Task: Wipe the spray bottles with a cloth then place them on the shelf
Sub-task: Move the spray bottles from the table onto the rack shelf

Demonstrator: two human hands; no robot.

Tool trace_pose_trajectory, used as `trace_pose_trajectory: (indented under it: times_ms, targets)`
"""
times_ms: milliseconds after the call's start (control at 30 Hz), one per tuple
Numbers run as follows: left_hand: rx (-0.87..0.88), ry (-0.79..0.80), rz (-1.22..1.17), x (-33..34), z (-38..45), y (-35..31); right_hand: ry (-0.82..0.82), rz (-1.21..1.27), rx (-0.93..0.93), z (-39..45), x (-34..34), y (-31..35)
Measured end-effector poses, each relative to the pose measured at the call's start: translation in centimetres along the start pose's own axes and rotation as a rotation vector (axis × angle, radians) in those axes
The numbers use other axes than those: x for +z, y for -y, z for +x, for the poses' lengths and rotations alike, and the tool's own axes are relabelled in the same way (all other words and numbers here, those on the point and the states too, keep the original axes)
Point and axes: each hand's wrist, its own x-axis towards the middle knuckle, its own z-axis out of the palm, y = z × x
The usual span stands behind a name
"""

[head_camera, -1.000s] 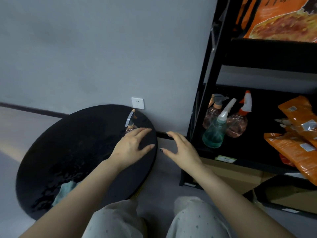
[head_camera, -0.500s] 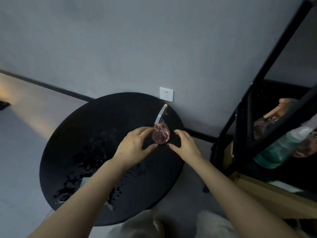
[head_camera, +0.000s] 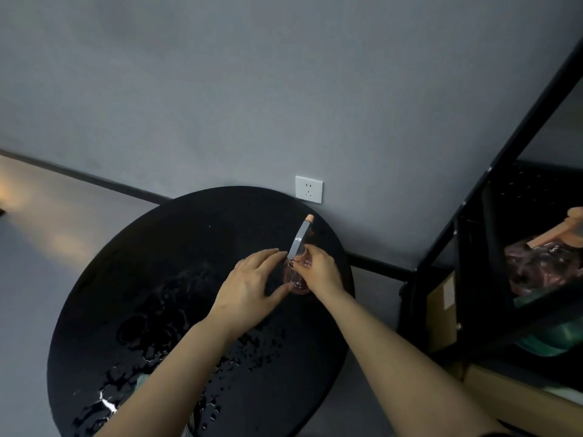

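A pink spray bottle (head_camera: pixel 296 280) with a grey trigger head stands upright near the far right edge of the round black table (head_camera: pixel 176 247). My right hand (head_camera: pixel 320 274) grips it from the right, fingers curled round its neck. From the left, my left hand (head_camera: pixel 250 287) reaches in with fingers fairly straight and its thumb against the bottle's lower side. A teal cloth (head_camera: pixel 142 380) lies at the table's near left, mostly hidden under my left forearm. On the black shelf (head_camera: pixel 473 197) to the right stand another pink bottle (head_camera: pixel 536 269) and a green bottle (head_camera: pixel 555 337), both partly cut off.
Water drops and puddles cover the near half of the table. A white wall socket (head_camera: pixel 309 189) sits on the grey wall just behind the table. A cardboard box (head_camera: pixel 441 313) stands at the shelf's lower level. Grey floor lies to the left.
Both hands moved from the gap between table and shelf onto the pink bottle; the right hand now grips it. The view swung left, so the shelf slid toward the right edge.
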Motion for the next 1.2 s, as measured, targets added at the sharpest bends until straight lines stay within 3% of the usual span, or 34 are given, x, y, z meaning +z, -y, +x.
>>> trace_pose_trajectory:
  times_ms: [333, 567, 1200]
  targets:
    - [0.008, 0.015, 0.016, -0.6, -0.1, -0.5, -0.038, 0.090, -0.021, -1.3, -0.2, 0.3]
    - [0.004, 0.032, 0.040, -2.2, -1.8, -2.7, -0.069, 0.136, -0.069, -7.1, -5.0, 1.0]
    - [0.269, 0.088, -0.099, -2.0, -5.3, -23.0, -0.204, 0.052, -0.090, -24.8, -22.2, -4.5]
